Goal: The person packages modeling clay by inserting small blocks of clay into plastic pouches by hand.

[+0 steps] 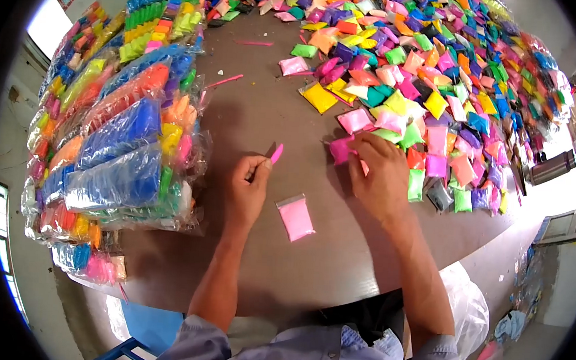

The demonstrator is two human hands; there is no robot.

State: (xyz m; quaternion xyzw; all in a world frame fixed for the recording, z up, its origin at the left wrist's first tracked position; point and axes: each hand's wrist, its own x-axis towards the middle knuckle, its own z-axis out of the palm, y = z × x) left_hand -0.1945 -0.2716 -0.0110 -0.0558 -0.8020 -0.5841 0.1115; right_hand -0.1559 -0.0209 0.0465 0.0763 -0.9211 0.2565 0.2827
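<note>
L hand (251, 180) pinches pink strip (277, 153) upright. R hand (382, 177) at magenta packet (340, 150), grip unclear, by packet pile (438, 103). Pink packet (295, 217) flat on table (256, 264) btwn forearms.

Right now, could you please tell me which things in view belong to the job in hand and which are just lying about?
Seemingly in use:
pink strip, in the left hand
magenta packet, at the right hand
light pink packet, on the table
pile of coloured packets

Likely just lying about:
bagged bundles
loose pink scrap
blue chair
white plastic bag
</note>
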